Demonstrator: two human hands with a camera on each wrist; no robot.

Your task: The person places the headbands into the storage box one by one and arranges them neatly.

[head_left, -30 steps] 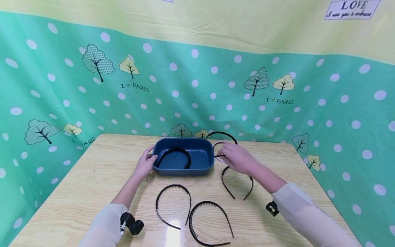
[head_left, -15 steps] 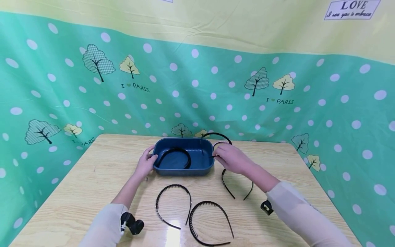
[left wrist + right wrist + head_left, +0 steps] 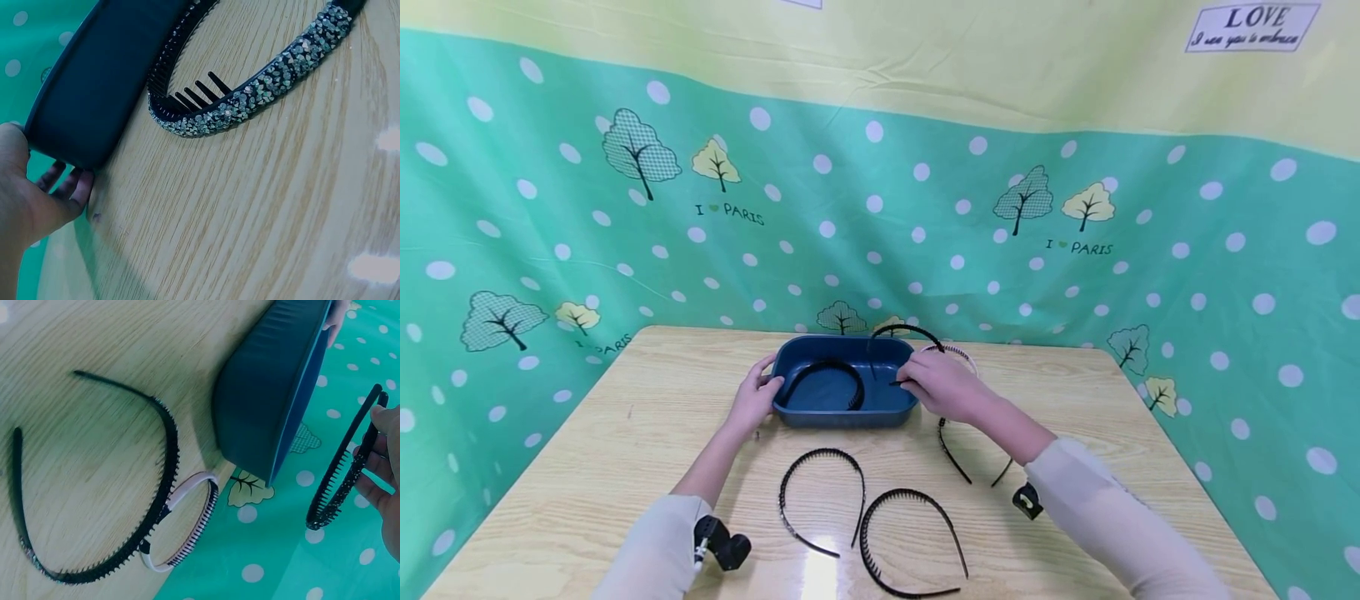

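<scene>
My left hand (image 3: 752,402) holds the left end of a blue plastic bin (image 3: 842,420), thumb at the rim and fingers on the outside wall. My right hand (image 3: 946,385) pinches a black toothed headband (image 3: 356,465) with sparkly studs by one end, over the bin's right end. Inside the bin, another black headband (image 3: 827,364) leans against the walls. A white-pink headband (image 3: 206,525) lies right of the bin, partly behind my right hand in the head view. Close by is a black headband (image 3: 170,465), partly covered by my right arm in the head view.
Two more black headbands lie nearer on the wooden table (image 3: 625,467): one with rhinestones (image 3: 250,97), the other a toothed headband (image 3: 901,493) to its right. A green dotted curtain (image 3: 880,208) hangs behind the table.
My right hand has moved left with the headband, from beside the bin to over its right end. More of the white-pink headband shows. My left hand has stayed on the bin.
</scene>
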